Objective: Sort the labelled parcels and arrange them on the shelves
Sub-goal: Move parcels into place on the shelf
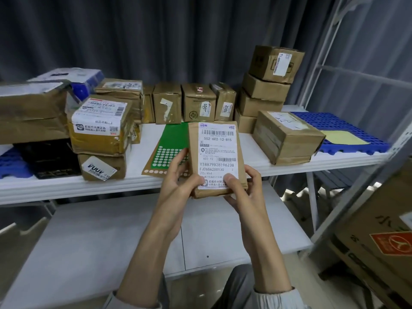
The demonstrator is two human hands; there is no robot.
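Note:
A small brown parcel [217, 148] with a white shipping label facing me is held upright in front of the white shelf [138, 152]. My left hand [178, 177] grips its lower left side, thumb on the label's corner. My right hand [243, 186] grips its lower right side, thumb pressed on the label's bottom edge. Several other labelled brown parcels stand along the shelf: a row at the back [198, 103], a stack at back right [267, 85], and a stack at left [100, 126].
A green sheet of round white stickers [167, 148] lies on the shelf behind the held parcel. Blue perforated mats [347, 128] lie at the shelf's right and left ends. A flat brown box [287, 137] sits at right. A large carton [383, 239] stands at lower right beside a white shelf frame.

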